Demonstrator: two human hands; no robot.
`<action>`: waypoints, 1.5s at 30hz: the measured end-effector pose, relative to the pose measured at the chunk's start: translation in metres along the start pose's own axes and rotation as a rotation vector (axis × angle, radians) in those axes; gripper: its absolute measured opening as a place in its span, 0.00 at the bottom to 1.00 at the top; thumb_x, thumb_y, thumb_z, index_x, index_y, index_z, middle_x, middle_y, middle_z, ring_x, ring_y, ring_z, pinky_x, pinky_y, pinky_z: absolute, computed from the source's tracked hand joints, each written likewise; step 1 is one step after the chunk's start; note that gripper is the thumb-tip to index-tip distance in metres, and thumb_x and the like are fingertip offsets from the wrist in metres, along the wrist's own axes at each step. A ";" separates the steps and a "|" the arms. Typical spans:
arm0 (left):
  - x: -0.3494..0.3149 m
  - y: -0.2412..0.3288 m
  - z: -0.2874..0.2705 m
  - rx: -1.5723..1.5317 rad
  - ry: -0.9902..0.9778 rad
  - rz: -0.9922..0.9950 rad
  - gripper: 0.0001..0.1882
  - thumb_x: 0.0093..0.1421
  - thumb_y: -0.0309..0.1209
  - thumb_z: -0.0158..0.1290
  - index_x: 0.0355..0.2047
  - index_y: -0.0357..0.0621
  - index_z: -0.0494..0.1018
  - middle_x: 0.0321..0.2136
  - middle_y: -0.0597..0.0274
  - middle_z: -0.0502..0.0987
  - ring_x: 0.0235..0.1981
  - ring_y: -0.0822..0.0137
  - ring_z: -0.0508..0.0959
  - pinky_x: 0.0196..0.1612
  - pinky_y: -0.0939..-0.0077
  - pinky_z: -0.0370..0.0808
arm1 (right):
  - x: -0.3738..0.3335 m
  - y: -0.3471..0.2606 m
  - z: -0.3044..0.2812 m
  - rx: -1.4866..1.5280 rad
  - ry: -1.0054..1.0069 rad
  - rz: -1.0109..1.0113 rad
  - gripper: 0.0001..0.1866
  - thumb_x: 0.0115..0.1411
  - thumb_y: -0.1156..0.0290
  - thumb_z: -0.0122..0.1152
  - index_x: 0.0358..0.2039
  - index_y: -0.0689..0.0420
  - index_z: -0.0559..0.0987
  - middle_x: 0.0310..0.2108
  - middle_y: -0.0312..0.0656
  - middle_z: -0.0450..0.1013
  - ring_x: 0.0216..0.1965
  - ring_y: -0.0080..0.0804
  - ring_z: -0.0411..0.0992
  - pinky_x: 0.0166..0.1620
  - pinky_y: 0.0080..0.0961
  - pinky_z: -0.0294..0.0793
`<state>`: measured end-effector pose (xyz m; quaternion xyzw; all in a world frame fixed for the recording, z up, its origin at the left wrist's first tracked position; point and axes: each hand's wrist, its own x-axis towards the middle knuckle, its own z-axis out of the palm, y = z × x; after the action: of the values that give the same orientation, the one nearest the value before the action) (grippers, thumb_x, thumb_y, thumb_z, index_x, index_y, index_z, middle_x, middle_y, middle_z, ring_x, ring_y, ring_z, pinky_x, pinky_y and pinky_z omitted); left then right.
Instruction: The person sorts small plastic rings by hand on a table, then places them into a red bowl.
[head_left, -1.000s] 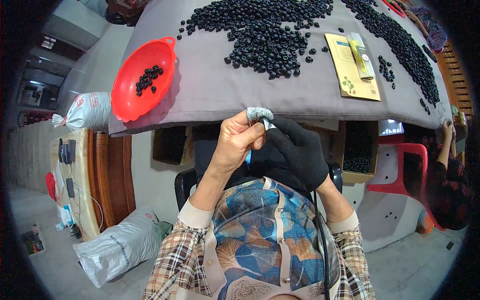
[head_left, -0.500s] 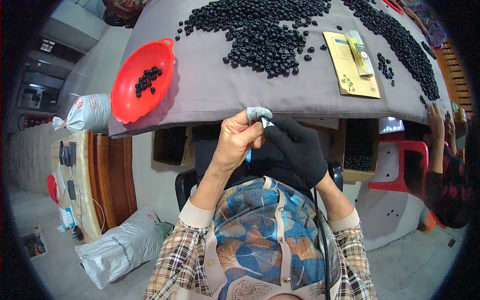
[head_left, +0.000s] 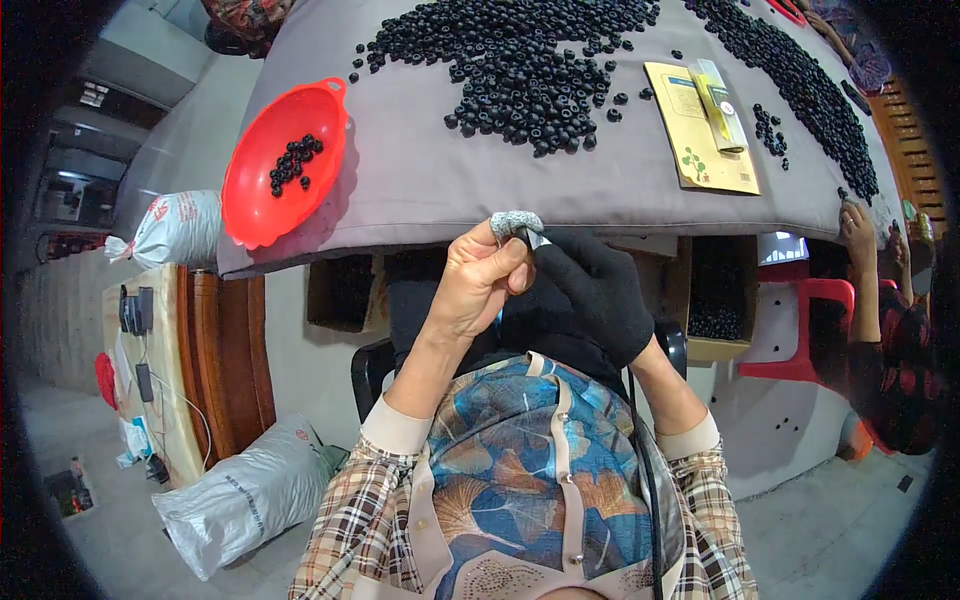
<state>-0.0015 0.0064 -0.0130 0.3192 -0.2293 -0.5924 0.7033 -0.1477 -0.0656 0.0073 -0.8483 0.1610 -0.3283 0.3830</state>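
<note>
One small, pale, pointed piece [head_left: 538,240], pinched.

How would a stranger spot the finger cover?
By the near edge of the grey-covered table, find the person's left hand. On its uppermost finger sits the finger cover. It is speckled grey knit, unlike the plain black glove on the right hand.

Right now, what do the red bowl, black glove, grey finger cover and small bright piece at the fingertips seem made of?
Red bowl: probably plastic, semi-gloss; smooth, evenly coloured, moulded handle loop.
Black glove: likely knit fabric, matte; soft, close-fitting.
Grey finger cover: seemingly knitted yarn, matte; speckled, textured.
Small bright piece: possibly metal; pale glint, too small to confirm.
</note>
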 end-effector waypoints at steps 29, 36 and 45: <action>-0.001 0.005 -0.004 -0.006 -0.033 -0.050 0.09 0.56 0.22 0.50 0.38 0.39 0.73 0.23 0.68 0.72 0.18 0.79 0.69 0.21 0.89 0.65 | 0.001 0.000 0.001 0.104 -0.031 0.157 0.22 0.41 0.72 0.63 0.40 0.57 0.72 0.36 0.47 0.72 0.33 0.43 0.73 0.36 0.29 0.73; -0.004 0.033 -0.026 0.366 0.299 0.121 0.08 0.54 0.23 0.50 0.35 0.39 0.73 0.19 0.66 0.73 0.15 0.79 0.70 0.19 0.87 0.66 | -0.010 0.014 0.008 -0.082 -0.042 0.001 0.13 0.54 0.72 0.55 0.40 0.63 0.73 0.35 0.46 0.73 0.34 0.35 0.73 0.39 0.27 0.71; -0.002 0.172 -0.070 0.863 0.592 0.552 0.10 0.54 0.23 0.51 0.37 0.37 0.72 0.20 0.67 0.72 0.16 0.80 0.69 0.18 0.88 0.65 | -0.006 0.033 0.021 0.328 0.102 0.498 0.13 0.55 0.69 0.57 0.38 0.63 0.76 0.26 0.34 0.72 0.27 0.18 0.66 0.31 0.17 0.66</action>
<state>0.1653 0.0371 0.0628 0.6566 -0.3182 -0.1265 0.6721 -0.1383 -0.0727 -0.0301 -0.6919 0.3279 -0.2882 0.5750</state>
